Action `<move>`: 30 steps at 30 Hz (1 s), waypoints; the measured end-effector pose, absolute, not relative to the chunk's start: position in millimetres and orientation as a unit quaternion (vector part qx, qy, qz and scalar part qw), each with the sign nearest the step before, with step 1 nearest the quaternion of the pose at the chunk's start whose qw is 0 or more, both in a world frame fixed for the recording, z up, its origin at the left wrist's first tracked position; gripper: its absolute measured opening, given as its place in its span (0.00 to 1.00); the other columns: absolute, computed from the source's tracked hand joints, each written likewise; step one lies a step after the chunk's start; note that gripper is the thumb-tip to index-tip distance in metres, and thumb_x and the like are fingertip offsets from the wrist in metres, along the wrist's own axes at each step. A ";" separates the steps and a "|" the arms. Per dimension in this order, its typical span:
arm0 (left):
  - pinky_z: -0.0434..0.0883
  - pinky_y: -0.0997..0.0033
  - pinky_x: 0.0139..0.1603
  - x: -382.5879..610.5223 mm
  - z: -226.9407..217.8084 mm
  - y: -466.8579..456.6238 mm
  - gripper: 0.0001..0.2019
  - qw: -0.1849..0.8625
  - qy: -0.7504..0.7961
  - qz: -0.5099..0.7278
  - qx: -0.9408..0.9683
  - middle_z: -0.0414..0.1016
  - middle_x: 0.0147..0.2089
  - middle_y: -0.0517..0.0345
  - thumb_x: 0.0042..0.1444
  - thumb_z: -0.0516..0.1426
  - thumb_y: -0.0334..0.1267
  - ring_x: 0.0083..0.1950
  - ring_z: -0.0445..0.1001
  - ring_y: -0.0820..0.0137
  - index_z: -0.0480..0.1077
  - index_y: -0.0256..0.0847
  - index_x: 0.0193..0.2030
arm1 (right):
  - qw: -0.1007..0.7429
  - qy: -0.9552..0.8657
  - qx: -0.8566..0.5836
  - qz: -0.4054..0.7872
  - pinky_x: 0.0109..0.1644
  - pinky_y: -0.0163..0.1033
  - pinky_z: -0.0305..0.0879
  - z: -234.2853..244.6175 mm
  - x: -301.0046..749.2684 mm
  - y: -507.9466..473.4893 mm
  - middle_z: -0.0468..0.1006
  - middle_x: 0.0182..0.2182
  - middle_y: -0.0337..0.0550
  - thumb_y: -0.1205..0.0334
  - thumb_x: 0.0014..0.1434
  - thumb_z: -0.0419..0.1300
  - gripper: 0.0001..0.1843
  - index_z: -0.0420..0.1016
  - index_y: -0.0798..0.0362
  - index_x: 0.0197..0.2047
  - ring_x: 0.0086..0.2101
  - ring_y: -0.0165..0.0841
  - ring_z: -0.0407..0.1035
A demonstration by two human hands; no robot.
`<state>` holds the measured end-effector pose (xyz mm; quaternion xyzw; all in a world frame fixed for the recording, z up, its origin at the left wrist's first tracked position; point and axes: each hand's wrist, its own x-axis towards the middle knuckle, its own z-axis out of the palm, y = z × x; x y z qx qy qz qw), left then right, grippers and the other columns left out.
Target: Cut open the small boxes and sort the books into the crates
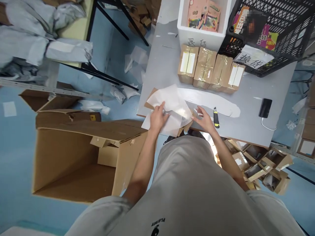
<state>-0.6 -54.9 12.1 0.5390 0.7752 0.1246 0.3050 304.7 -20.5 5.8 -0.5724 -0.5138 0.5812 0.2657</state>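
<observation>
A thin, translucent white packing sheet (169, 98) lies crumpled over a small cardboard box (150, 97) at the table's front edge. The sheet hides most of the box. My left hand (158, 118) grips the sheet from the left, its fingers bent onto it. On the other side, my right hand (204, 120) has its fingers spread, with the thumb at the sheet's right edge near a cardboard flap (188, 127). Just right of that hand lies a black and yellow box cutter (216, 118). Behind it stretches a long white sheet (211, 100), flat on the table.
Several taped cardboard boxes (205, 68) stand behind, before a white bin (201, 39) and a black crate (270, 62). A phone (265, 108) with a cable lies at right. A large open carton (71, 157) is at left; small open boxes (258, 164) are below the table's right.
</observation>
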 end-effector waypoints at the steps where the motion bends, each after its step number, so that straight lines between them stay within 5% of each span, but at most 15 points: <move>1: 0.75 0.49 0.69 2.1 11.3 -51.0 0.41 0.297 0.775 0.093 0.550 0.78 0.69 0.37 0.65 0.68 0.38 0.64 0.81 0.42 0.65 0.41 0.84 | 0.245 -0.548 -0.570 0.561 0.77 0.62 0.70 8.9 294.5 -13.5 0.80 0.71 0.58 0.40 0.56 0.81 0.55 0.71 0.49 0.80 0.70 0.54 0.75; 5: 0.75 0.47 0.67 5.9 13.9 -32.9 0.30 0.276 0.763 0.034 0.584 0.78 0.72 0.36 0.71 0.60 0.34 0.68 0.79 0.40 0.69 0.38 0.79 | 0.160 -0.630 -0.581 0.490 0.77 0.65 0.69 13.1 248.9 12.4 0.81 0.70 0.56 0.47 0.60 0.79 0.58 0.60 0.49 0.86 0.70 0.57 0.74; 9: 0.76 0.49 0.62 -6.4 24.0 -21.0 0.18 0.267 0.736 0.081 0.616 0.84 0.59 0.42 0.68 0.60 0.31 0.60 0.82 0.44 0.80 0.42 0.62 | 0.110 -0.670 -0.596 0.427 0.76 0.64 0.69 14.8 214.6 33.3 0.87 0.60 0.56 0.56 0.69 0.68 0.49 0.57 0.55 0.87 0.65 0.56 0.77; 13: 0.78 0.56 0.58 -24.8 38.7 -27.0 0.06 0.258 0.692 0.246 0.628 0.79 0.50 0.49 0.64 0.64 0.36 0.56 0.80 0.52 0.81 0.45 0.47 | 0.120 -0.663 -0.618 0.405 0.79 0.67 0.65 24.4 207.0 50.3 0.76 0.72 0.67 0.50 0.64 0.74 0.56 0.56 0.59 0.87 0.72 0.60 0.69; 15: 0.79 0.60 0.53 -29.5 45.2 -33.4 0.03 0.283 0.667 0.324 0.609 0.77 0.49 0.51 0.63 0.65 0.38 0.53 0.79 0.57 0.78 0.45 0.42 | 0.143 -0.645 -0.598 0.453 0.77 0.65 0.68 34.8 208.1 53.3 0.76 0.73 0.63 0.47 0.64 0.74 0.56 0.59 0.55 0.86 0.70 0.57 0.72; 18: 0.78 0.66 0.44 -31.3 50.6 -40.5 0.06 0.349 0.636 0.369 0.581 0.76 0.51 0.52 0.60 0.66 0.39 0.50 0.78 0.62 0.72 0.44 0.38 | 0.222 -0.654 -0.520 0.503 0.76 0.57 0.70 56.9 206.2 39.8 0.81 0.70 0.54 0.46 0.69 0.70 0.38 0.73 0.51 0.77 0.65 0.48 0.76; 23: 0.79 0.63 0.54 -46.9 46.1 -43.3 0.08 0.401 0.593 0.301 0.630 0.81 0.52 0.53 0.56 0.63 0.31 0.56 0.81 0.58 0.70 0.46 0.39 | 0.202 -0.723 -0.451 0.483 0.64 0.50 0.78 78.7 187.4 -26.2 0.88 0.56 0.50 0.50 0.74 0.68 0.18 0.87 0.51 0.58 0.54 0.46 0.82; 27: 0.78 0.52 0.63 -69.2 36.5 -43.9 0.13 0.390 0.587 0.150 0.693 0.85 0.55 0.48 0.59 0.61 0.30 0.59 0.83 0.50 0.79 0.46 0.49 | 0.052 -0.775 -0.436 0.454 0.71 0.50 0.75 56.1 169.3 -58.6 0.84 0.67 0.55 0.61 0.76 0.63 0.20 0.83 0.53 0.67 0.65 0.48 0.79; 30: 0.74 0.47 0.74 -71.4 30.8 -41.7 0.19 0.391 0.549 0.080 0.734 0.83 0.67 0.43 0.65 0.63 0.38 0.70 0.79 0.45 0.81 0.44 0.62 | -0.045 -0.761 -0.524 0.381 0.80 0.54 0.66 36.8 158.5 -52.8 0.72 0.78 0.63 0.66 0.77 0.57 0.30 0.72 0.60 0.79 0.76 0.49 0.68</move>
